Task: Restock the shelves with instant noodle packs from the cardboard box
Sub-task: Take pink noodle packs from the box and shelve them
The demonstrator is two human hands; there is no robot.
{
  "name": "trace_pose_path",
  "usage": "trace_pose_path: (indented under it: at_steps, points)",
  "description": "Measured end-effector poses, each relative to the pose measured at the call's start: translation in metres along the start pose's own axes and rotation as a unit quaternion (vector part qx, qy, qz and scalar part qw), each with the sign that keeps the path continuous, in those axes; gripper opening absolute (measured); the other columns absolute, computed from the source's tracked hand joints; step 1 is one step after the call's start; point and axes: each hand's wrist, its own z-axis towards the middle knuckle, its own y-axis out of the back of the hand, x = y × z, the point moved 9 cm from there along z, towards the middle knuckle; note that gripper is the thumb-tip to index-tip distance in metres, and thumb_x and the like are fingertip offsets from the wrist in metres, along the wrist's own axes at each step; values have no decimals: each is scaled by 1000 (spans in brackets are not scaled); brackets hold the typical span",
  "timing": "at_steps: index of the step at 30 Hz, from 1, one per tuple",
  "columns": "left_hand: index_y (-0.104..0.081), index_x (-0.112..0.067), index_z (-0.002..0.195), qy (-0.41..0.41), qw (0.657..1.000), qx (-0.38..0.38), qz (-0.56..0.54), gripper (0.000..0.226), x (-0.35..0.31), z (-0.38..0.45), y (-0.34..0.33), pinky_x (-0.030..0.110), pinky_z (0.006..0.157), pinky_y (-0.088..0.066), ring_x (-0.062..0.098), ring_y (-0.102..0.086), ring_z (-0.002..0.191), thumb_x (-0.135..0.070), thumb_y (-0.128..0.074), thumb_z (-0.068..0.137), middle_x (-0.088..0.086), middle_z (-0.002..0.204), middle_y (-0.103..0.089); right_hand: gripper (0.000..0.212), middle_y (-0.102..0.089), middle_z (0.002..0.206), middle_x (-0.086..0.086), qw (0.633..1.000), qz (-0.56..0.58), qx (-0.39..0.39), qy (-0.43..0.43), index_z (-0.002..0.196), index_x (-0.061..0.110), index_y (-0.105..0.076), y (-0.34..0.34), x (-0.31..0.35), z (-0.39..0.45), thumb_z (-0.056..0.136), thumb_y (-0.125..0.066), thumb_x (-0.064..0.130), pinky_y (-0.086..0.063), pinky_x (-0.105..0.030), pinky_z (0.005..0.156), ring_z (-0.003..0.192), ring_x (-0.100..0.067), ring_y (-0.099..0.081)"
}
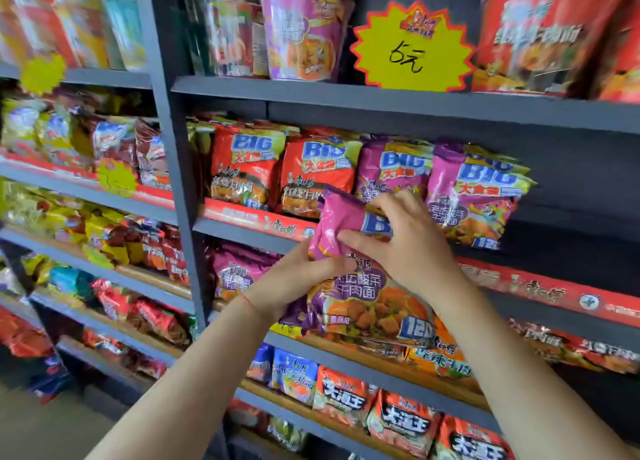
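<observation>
I hold a purple instant noodle pack [360, 297] upright in front of the grey shelf [242, 233], its top reaching up to the row of packs. My left hand [291, 279] grips its left edge from below. My right hand [408, 238] lies over its upper right part, fingers curled round the top. On the shelf behind stand two red packs [246, 169] on the left and two purple packs [474, 189] on the right. The cardboard box is not in view.
Cup noodles [304, 30] and a yellow price star [412, 47] sit on the shelf above. Lower shelves carry orange and red packs [401, 418]. A second shelf unit [86, 189] full of packs stands at the left. To the right of the purple packs the shelf is dark and bare.
</observation>
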Motion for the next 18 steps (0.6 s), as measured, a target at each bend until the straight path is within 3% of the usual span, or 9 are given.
trace_pose_path:
  at_steps: [4,6,10,12,13,15,16,17,18]
  points:
    - [-67,-15,113,12,1000,-14,-17,37,-14,28,-11,35,76,-59,28,-73,90,-18,-75,76,12,103,-76,61,-49,112,-4,987,-3,-155,-46,117,11,-56,56,-22,3,83,-58,62,-39,-34,91,110,-23,-45]
    - [-65,-11,120,31,997,-40,-53,56,-19,38,-8,35,74,-60,28,-74,87,-28,-81,68,12,102,-76,60,-43,116,0,978,33,-172,-113,126,12,-48,73,-39,3,84,-66,51,-34,-28,91,112,-19,-42]
    - [-77,-10,97,39,992,-38,-118,27,-38,56,-14,29,57,-60,24,-75,72,-32,-63,90,15,95,-77,80,-48,133,7,924,220,-67,-305,137,25,-42,59,-84,-14,75,-73,64,-40,-36,102,122,-13,-46]
    - [-81,-13,82,33,991,-19,-130,36,-43,70,-21,27,55,-58,23,-75,69,-31,-54,95,12,88,-77,77,-62,133,6,844,376,28,-382,134,30,-54,29,-94,-13,70,-75,69,-48,-41,103,119,-18,-61]
    - [-82,-14,80,32,992,-9,-123,38,-44,76,-25,28,56,-59,23,-75,70,-32,-53,96,12,87,-77,62,-67,129,1,814,435,68,-380,130,26,-61,17,-93,-14,79,-74,59,-54,-33,95,112,-21,-66]
    - [-79,-13,91,43,994,13,-98,35,-47,85,-33,31,64,-61,25,-76,77,-36,-54,94,12,91,-77,44,-60,136,1,792,507,61,-336,132,17,-60,19,-100,-17,94,-62,39,-50,-6,66,107,-6,-57]
    - [-77,-12,97,54,996,16,-74,34,-46,91,-33,32,69,-61,25,-76,79,-38,-55,93,12,93,-77,43,-54,135,8,797,501,50,-334,135,21,-55,18,-108,-15,95,-60,36,-44,0,63,101,2,-48]
    - [-76,-12,102,58,997,18,-44,36,-47,98,-31,33,76,-61,26,-75,83,-41,-57,92,11,95,-77,43,-55,134,12,806,485,64,-333,132,25,-55,15,-110,-9,92,-64,36,-43,0,74,93,1,-45]
    - [-74,-13,107,57,998,18,-11,39,-48,106,-27,35,84,-59,27,-74,88,-45,-60,90,9,97,-77,47,-63,129,13,819,462,66,-333,129,24,-58,15,-110,-3,86,-72,37,-45,-9,90,110,2,-56]
